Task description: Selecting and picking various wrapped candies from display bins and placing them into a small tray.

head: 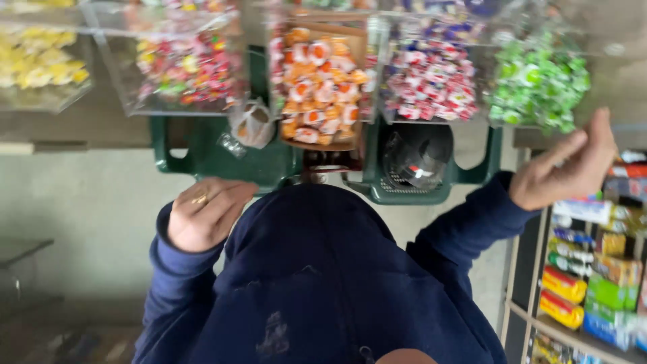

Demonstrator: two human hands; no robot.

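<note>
Head view: we see left hand (202, 219) loosely curled, grasping nothing; right hand (569, 165) raised, fingers relaxed, empty; nearest, small knotted clear plastic bag (251, 126) hanging below clear acrylic bins of wrapped sweets (317, 84); likely light, soft, crinkly; best pinched at the knot.

Pale grey-green concrete floor (87, 202), smooth, evenly lit by soft daylight. Dark green plastic stool or crate frame (209, 158) standing on it, with a second dark green plastic basket with slotted base (404, 192) beside it. Row of clear plastic bins along the top: yellow wrapped sweets (40, 61), mixed red and yellow sweets (185, 67), orange and white sweets (320, 84), red, white and blue sweets (431, 81), green sweets (539, 81). Pale wooden shelf unit (532, 317) at right, stocked with small coloured packets (593, 276). Dark low ledge (20, 249) at left.
</note>
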